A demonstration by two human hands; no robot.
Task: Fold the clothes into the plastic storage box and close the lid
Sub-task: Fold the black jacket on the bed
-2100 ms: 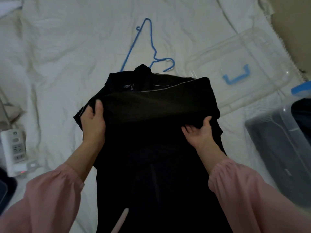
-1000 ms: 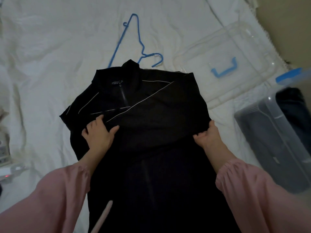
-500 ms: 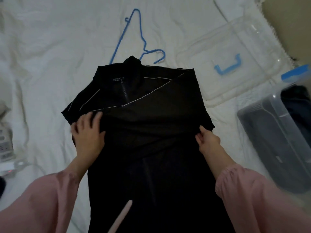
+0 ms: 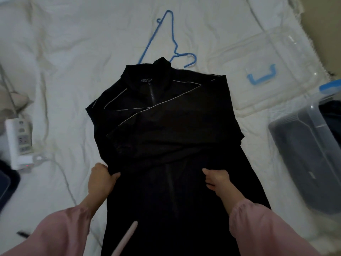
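Black zip-neck garment (image 4: pixel 166 130), sleeves crossed, stretches away from the person, collar farthest, fabric pinched by left grip (image 4: pixel 100 179) and right grip (image 4: pixel 216 180).

No wording can be read anywhere. The black zip-neck top (image 4: pixel 166 135) carries a neck label (image 4: pixel 146 79) inside its collar with a short line of pale lettering, but the letters are too small and blurred to make out. A small grey sticker (image 4: pixel 311 174) on the side wall of the plastic storage box (image 4: pixel 295 145) and the markings on the white power strip (image 4: pixel 18 137) are equally illegible.
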